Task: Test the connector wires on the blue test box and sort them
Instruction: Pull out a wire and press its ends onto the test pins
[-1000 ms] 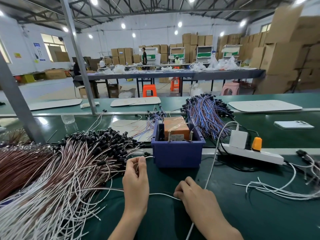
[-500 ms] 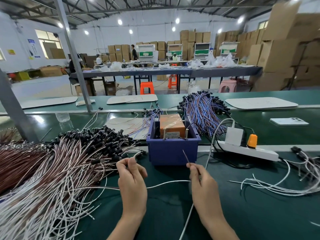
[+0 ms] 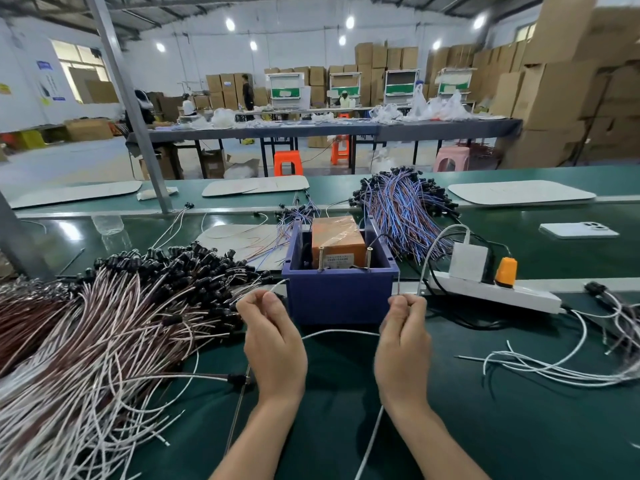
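One white connector wire (image 3: 341, 331), raised within the last second, slung just in front of the blue test box (image 3: 341, 299), left hand (image 3: 273, 337) and right hand (image 3: 403, 341) each pinching an end; box pins (image 3: 369, 259) not yet touched, test likely next.

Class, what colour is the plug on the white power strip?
The plug is orange; the head view shows it best.
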